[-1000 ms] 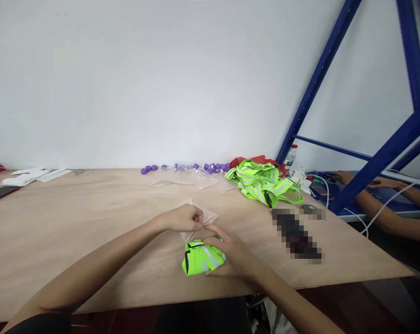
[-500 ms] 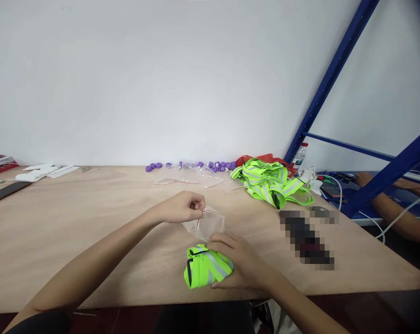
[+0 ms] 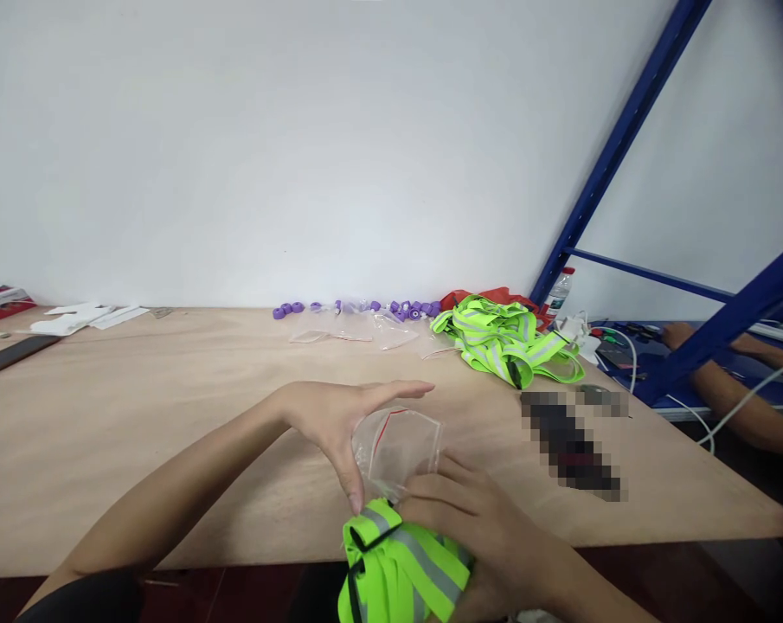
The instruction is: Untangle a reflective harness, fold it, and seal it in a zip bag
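Observation:
My left hand (image 3: 330,415) hovers over the wooden table (image 3: 137,407), fingers stretched forward and thumb pointing down. It holds a small clear zip bag (image 3: 407,441) with a red seal line, spread between thumb and fingers. My right hand (image 3: 488,536) is closed around a folded neon-green reflective vest (image 3: 397,567) at the table's near edge. The vest sits just below the bag and touches my left thumb.
A pile of green reflective vests (image 3: 504,342) lies at the back right, over something red. Purple small parts (image 3: 358,308) and empty clear bags (image 3: 358,329) line the wall. A blurred dark object (image 3: 569,441) lies to the right. Another person's arm (image 3: 734,398) rests beyond the blue rack (image 3: 625,147).
My left hand went from a pinch on the bag's top to a wide spread that holds it. The right hand pulled the folded vest nearer to me, under the bag.

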